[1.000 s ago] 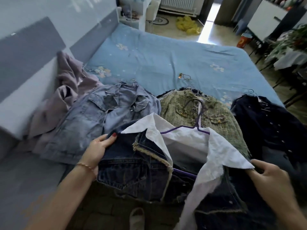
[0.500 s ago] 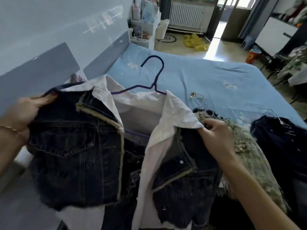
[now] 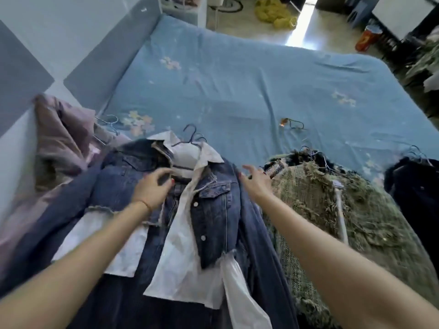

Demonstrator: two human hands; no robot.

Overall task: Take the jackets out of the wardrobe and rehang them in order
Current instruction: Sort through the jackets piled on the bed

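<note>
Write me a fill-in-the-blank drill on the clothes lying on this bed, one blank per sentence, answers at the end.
1. The dark denim jacket with the white collar lies on a hanger coloured ____.
2. To the right of that jacket lies a tweed jacket coloured ____.
3. The bracelet sits on the wrist of the ____ hand.
4. The bedsheet is light blue with a pattern of ____.

Missing words: purple; green; left; flowers

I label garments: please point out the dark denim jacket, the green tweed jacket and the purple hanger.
dark denim jacket [image 3: 213,205], head view, right front panel.
green tweed jacket [image 3: 316,203], head view, upper body.
purple hanger [image 3: 191,132], head view, hook.
</note>
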